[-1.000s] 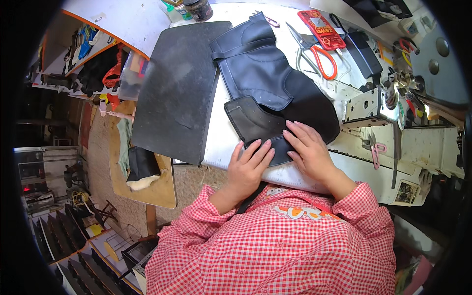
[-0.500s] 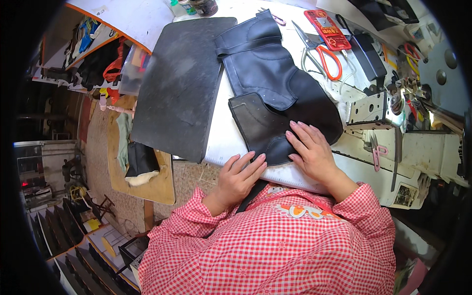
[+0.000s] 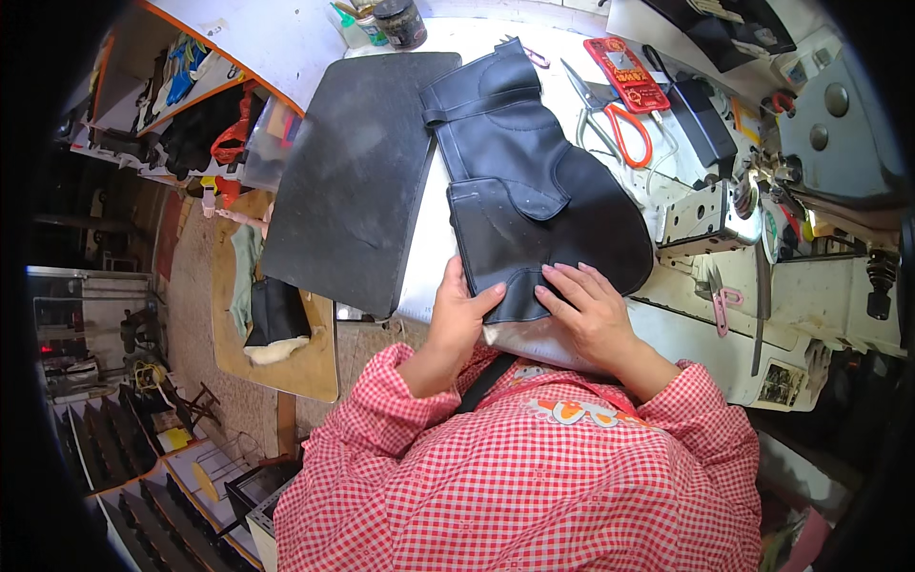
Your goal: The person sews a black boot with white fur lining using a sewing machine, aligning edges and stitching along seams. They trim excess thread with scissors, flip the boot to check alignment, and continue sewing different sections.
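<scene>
A black leather boot upper with stitched seams and a strap across its far end lies flat on the white table before me. My left hand grips its near left edge, thumb on top and the fingers partly hidden along the edge. On the near right part of the leather rests my right hand, fingers stretched out and lying flat. A large black board lies just left of the upper, touching it near the strap.
Orange-handled scissors, a red phone and a black box-shaped device lie at the far right. A sewing machine stands right, with small pink-handled snips on its bed. Jars stand at the back.
My left hand has gone from resting flat on the near edge to gripping the left edge, thumb on top. The right hand has shifted slightly left and nearer.
</scene>
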Demonstrator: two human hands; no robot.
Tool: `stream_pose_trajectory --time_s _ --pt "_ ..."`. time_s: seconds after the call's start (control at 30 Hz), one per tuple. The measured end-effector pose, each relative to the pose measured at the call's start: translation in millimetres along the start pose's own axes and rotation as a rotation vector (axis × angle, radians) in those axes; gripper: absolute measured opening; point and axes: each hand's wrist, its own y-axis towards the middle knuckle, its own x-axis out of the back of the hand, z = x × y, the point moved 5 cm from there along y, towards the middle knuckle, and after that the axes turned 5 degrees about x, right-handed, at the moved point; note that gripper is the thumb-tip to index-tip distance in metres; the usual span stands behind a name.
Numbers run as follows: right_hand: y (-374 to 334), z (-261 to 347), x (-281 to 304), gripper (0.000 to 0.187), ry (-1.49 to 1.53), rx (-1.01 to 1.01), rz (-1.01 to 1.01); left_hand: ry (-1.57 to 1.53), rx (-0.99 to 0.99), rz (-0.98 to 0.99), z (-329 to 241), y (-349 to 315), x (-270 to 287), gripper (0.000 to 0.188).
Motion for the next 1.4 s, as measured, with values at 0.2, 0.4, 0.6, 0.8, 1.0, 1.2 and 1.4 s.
stream_pose_trajectory --time_s 0.2,0.4,0.6,0.8,1.0,1.2,1.4 --pt "-3.1 0.9 3.1 0.023 0.049 0.089 0.01 0.742 -0.353 -0.087 -23.2 6.4 23.4 0.067" --pt "-1.6 -6.3 0.1 0.053 0.052 -0.035 0.12 1.201 -0.901 -0.315 -31.7 -20.0 17.7 0.08" --pt "1.5 -17.5 7.6 0.063 -0.126 -0.043 0.249 1.652 -0.978 0.08 -16.0 -16.9 -1.9 0.043" --pt "15.7 -14.6 22.8 0.059 0.106 -0.181 0.226 1.582 -0.946 0.245 -13.6 -11.6 -1.0 0.044" --pt "49.1 -18.2 -23.2 0.056 -0.113 -0.041 0.336 1.57 -0.822 0.305 -13.3 -6.5 7.3 0.05" --pt "38.8 -28.0 -30.7 0.069 -0.178 -0.011 0.372 1.667 -0.778 0.417 -11.5 -3.0 18.9 0.064" --pt "43.4 -26.5 -27.3 0.079 -0.142 -0.031 0.374 1.659 -0.978 0.361 -18.6 -14.6 9.1 0.05"
